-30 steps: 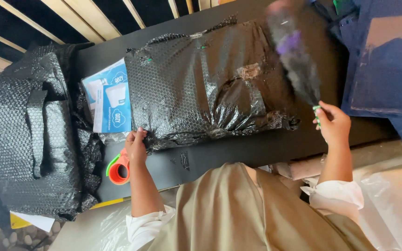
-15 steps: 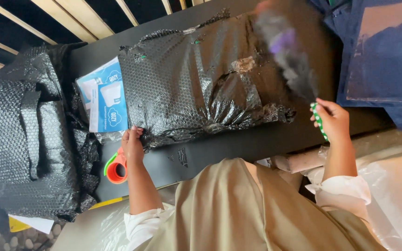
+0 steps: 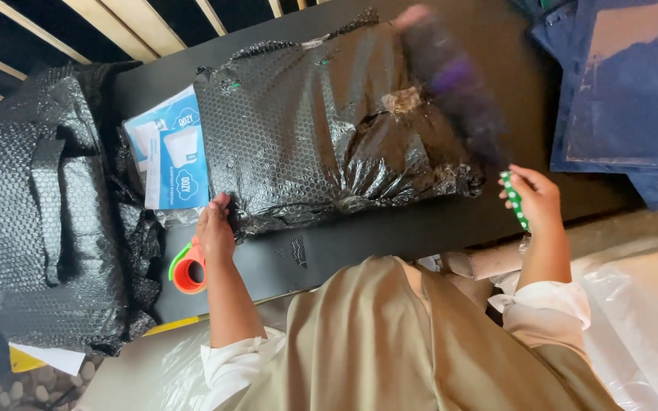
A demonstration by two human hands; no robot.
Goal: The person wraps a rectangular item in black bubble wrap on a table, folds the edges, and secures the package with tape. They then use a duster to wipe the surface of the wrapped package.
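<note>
1. Two hands are showing: left hand (image 3: 215,228), right hand (image 3: 536,196).
2. Two black bubble-wrap bundles are lying: parcel (image 3: 329,122), pile (image 3: 39,205).
3. One tape dispenser (image 3: 189,268) is sitting.
4. One white-blue packet (image 3: 170,148) is lying.
</note>
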